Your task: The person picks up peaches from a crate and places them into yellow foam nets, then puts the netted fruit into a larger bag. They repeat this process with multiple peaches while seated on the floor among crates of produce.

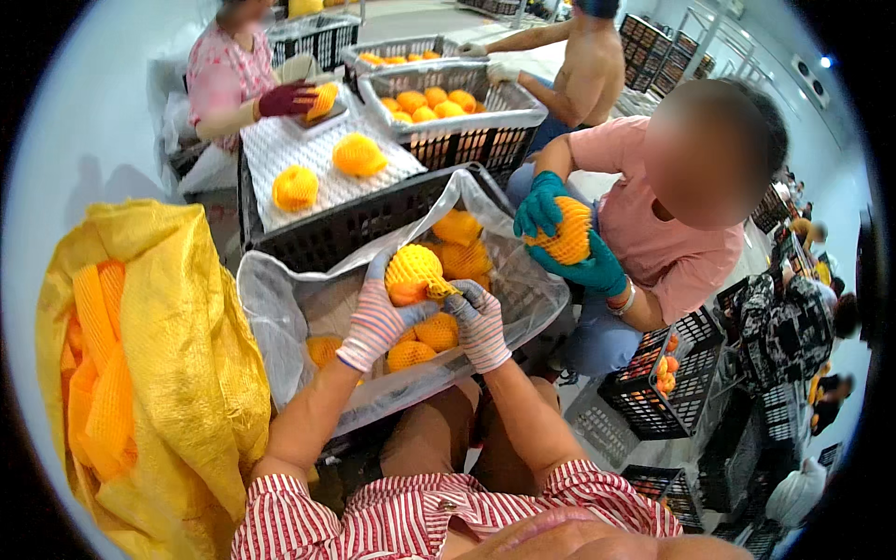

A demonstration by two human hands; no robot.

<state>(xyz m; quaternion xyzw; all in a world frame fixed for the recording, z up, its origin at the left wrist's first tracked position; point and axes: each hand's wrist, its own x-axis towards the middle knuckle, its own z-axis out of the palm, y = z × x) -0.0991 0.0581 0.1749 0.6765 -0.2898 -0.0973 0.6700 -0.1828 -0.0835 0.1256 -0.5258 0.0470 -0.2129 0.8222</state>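
My left hand (pixel 383 311), in a striped knit glove with grey-coated fingers, holds a round fruit (pixel 413 269) from its left side. A yellow foam net sleeve covers most of this fruit, and orange-red skin shows at its lower edge. My right hand (pixel 479 323), gloved the same way, pinches the gathered end of the sleeve (pixel 442 288). Both hands are above a crate lined with clear plastic film (pixel 269 294). Several netted fruits (pixel 411 355) lie inside it, partly hidden by my hands and arms.
At left stands a yellow woven sack (pixel 189 336) of orange foam net sleeves (pixel 105 364). A co-worker's teal-gloved hands (pixel 570 241) hold a netted fruit at right. Beyond my crate, a padded surface (pixel 266 150) bears two netted fruits; farther back are fruit-filled crates (pixel 469 136) and other people.
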